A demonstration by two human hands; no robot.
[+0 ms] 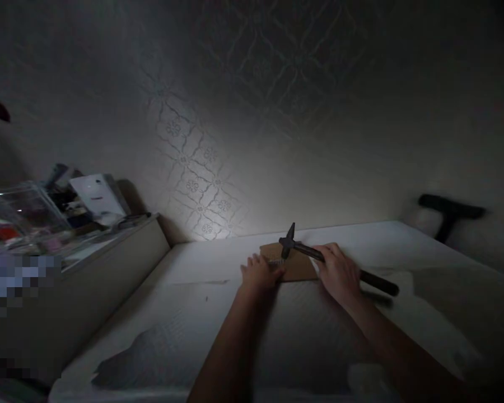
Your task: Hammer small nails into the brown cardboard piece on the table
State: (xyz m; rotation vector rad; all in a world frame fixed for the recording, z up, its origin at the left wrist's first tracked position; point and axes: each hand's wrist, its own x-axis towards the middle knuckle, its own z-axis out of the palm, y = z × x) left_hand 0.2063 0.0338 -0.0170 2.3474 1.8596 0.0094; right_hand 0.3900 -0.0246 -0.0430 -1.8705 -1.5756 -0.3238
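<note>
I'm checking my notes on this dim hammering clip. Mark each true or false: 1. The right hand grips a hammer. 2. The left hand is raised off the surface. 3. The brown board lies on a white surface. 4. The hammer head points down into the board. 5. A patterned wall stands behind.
1. True: the right hand grips the hammer.
2. False: the left hand rests at the brown board.
3. True: the white surface bears it.
4. False: its pointed end is tipped upward.
5. True: the patterned wall.
</note>
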